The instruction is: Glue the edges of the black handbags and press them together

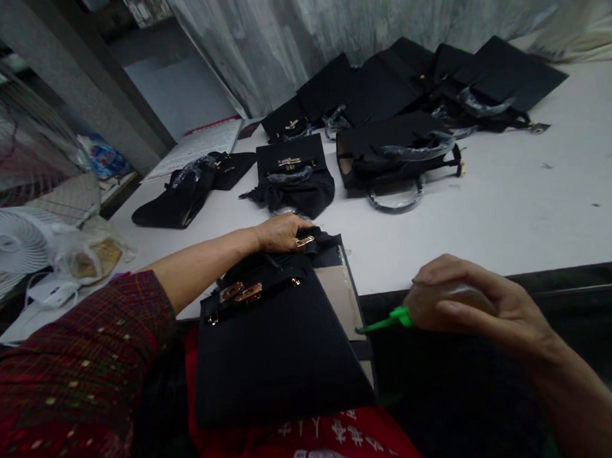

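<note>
A black handbag with gold clasps lies on my lap against the table's front edge. My left hand rests on its top end, fingers curled over a strap and a gold fitting. My right hand is closed round a small bottle with a green nozzle. The nozzle's tip touches the bag's tan side edge.
Several more black handbags with wrapped handles lie across the white table. A white fan and a larger wire fan guard stand at the left. A printed sheet lies at the table's far corner. A grey curtain hangs behind.
</note>
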`<control>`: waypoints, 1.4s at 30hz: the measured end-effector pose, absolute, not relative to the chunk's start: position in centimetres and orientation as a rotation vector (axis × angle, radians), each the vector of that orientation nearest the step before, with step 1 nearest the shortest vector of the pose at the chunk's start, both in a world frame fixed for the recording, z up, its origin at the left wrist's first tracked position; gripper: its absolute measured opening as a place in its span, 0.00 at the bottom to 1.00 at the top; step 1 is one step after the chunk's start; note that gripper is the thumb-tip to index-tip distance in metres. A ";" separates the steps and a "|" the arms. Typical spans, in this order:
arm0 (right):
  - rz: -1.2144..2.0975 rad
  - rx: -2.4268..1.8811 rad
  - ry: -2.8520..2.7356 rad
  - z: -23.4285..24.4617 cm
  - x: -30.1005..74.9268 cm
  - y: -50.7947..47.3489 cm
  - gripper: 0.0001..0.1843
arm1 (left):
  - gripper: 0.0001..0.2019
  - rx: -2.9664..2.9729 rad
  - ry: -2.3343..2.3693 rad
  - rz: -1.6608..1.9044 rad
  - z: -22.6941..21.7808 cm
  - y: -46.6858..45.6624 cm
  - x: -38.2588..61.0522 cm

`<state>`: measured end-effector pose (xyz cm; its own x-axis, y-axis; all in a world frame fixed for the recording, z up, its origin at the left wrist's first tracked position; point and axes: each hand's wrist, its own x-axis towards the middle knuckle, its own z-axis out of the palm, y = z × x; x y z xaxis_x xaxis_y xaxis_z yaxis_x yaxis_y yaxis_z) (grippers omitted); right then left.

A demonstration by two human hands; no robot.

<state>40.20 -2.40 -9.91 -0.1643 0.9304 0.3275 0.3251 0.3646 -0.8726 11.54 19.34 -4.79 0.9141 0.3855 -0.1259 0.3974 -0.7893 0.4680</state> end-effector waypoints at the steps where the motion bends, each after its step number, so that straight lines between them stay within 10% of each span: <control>1: 0.837 -1.112 -1.703 -10.0 40.2 -2.6 0.09 | 0.09 2.569 0.562 -0.029 -4.8 19.3 11.6; 42: 0.630 -1.173 -1.814 -9.6 38.8 -4.1 0.14 | 0.12 2.801 0.786 -0.094 1.5 15.9 11.5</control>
<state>38.79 -4.08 -9.62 -0.1860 0.9022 0.3893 0.4669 0.4297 -0.7729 11.46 15.89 1.49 0.8540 0.5054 -0.1232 0.5202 -0.8297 0.2025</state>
